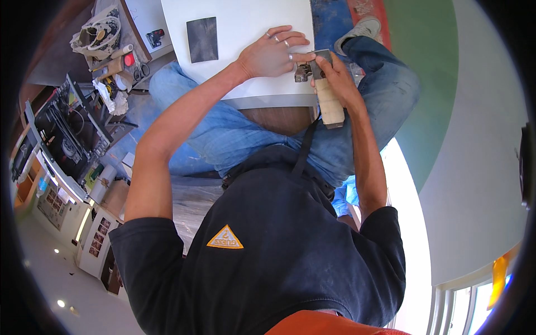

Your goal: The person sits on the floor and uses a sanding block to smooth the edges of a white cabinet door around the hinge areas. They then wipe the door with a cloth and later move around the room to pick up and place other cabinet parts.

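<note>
Your right hand point(338, 78) grips a tool point(329, 103) with a wrapped tan handle at the right edge of the white worktop point(240, 25). Your left hand point(271, 56) lies spread on that surface, pale bands around its fingers, one fingertip at the tool's head. A dark rectangular sheet point(202, 39) lies farther left.

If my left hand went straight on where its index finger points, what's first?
Likely the long grey-and-tan rectangular block in your right hand; your left hand seems at its edge, contact unclear.
</note>
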Motion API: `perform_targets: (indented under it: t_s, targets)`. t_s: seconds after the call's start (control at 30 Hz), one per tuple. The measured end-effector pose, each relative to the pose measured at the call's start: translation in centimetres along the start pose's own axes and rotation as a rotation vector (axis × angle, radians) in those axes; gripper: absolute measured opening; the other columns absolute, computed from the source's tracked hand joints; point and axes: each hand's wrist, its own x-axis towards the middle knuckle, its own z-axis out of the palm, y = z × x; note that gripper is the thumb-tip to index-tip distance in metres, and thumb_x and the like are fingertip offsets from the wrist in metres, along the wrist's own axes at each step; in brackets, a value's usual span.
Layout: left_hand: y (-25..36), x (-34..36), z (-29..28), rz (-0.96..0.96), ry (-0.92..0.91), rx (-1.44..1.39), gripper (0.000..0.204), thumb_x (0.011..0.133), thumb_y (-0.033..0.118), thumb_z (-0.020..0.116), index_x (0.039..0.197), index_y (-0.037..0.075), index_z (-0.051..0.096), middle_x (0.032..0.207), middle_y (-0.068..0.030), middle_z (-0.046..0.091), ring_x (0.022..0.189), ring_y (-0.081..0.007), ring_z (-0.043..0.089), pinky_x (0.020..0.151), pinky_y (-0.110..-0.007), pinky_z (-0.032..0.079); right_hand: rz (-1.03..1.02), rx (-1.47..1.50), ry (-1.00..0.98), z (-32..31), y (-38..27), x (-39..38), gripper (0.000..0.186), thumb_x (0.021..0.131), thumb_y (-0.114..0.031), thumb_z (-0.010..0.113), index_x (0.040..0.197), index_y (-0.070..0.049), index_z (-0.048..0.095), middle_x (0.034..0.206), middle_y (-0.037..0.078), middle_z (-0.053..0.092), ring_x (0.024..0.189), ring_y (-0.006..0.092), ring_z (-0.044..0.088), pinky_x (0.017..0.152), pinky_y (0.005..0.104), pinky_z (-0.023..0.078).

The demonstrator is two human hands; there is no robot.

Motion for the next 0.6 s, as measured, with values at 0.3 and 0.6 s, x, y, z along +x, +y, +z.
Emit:
perform_targets:
  t_s: [0.3, 0.6]
  targets:
    - [-0.1, -0.2, 0.3, -0.026, 0.003, -0.046, 0.049, 0.084, 0.021, 0.065, 0.128, 0.040, 0.068, 0.130, 0.0086, 0.060, 0.131, -0.0082, 0.050, 0.121, -0.036, 0.029, 0.041, 0.001, 0.019, 0.4, -1.3, -0.1, 0.030, 0.106, -0.034, 0.051, 0.116, -0.007, 0.058, 0.084, 0.003, 0.064, 0.063, 0.0085, 0.062, 0.053, 0.0252, 0.053]
    - [-0.5, -0.1, 0.5, -0.035, 0.003, -0.022, 0.048, 0.082, 0.019, 0.065, 0.126, 0.039, 0.070, 0.129, 0.0063, 0.061, 0.130, -0.0111, 0.052, 0.118, -0.035, 0.034, -0.037, -0.090, -0.006, -0.2, -1.2, 1.0, 0.035, 0.105, -0.035, 0.052, 0.118, -0.004, 0.057, 0.090, 0.006, 0.065, 0.067, 0.0121, 0.063, 0.056, 0.0269, 0.052]
